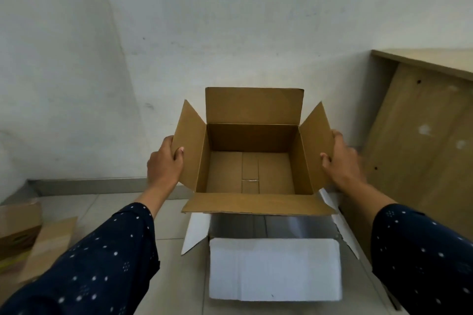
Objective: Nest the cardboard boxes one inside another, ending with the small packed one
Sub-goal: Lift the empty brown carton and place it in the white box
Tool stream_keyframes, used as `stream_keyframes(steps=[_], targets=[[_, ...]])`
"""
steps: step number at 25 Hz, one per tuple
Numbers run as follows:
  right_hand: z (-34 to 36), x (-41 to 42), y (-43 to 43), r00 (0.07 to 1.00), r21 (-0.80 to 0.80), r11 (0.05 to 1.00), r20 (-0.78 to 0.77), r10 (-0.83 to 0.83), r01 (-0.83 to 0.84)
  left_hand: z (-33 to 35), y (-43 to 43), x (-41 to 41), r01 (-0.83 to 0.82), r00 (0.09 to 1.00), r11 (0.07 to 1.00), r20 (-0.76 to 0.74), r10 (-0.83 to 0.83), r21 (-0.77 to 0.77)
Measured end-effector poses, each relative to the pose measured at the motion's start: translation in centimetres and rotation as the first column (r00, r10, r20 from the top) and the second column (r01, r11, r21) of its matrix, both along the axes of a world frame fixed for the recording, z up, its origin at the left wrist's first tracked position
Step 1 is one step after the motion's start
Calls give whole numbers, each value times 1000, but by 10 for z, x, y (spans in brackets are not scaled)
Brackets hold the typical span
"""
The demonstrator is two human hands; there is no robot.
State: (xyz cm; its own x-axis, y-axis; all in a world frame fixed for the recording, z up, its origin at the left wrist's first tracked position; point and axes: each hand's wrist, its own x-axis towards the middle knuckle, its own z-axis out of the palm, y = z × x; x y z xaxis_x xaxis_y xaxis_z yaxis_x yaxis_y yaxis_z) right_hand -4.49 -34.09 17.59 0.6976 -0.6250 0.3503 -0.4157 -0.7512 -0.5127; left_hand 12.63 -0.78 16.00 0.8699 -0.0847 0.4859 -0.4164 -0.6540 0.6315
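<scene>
Looking down from a head-worn camera, two arms in dark dotted sleeves (107, 258) reach forward over a tiled floor (169, 215). Nearest the viewer stands a large white box (275, 271) with its top open; its near flap folds toward the viewer and its side flaps spread outward. Inside it the walls look grey and shiny, though shadow makes the bottom hard to read.

Just beyond and above the white box, a brown box (250, 161) is held in the air, open side up and empty, with all four flaps splayed. Its near flap overhangs the far edge of the white box. The left hand (165, 161) is clamped on the brown box's left flap, thumb on the inner face and fingers behind. The right hand (337, 158) grips the right flap the same way; it is slightly blurred.

Judging by this, the step in hand is setting the brown box into the white one. The next move calls for bringing it nearer until it sits squarely over the white box's opening, then lowering it level so its corners clear the side flaps.

Left of the white box, another brown box (19, 227) with printed markings lies on the floor; whether it is the small packed one cannot be told. To the right stands a wooden desk (422, 135), and behind everything a pale wall (230, 20).
</scene>
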Motion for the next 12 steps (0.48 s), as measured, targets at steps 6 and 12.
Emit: stream_keyframes(steps=[6,12], targets=[[-65,-4,-42,993,163,985,-118,-32,51,0,-62,16,-11,998,1000,-67,12,24],[-84,7,-92,961,185,980,-275,-15,68,-8,-123,17,48,996,983,-84,-33,178]])
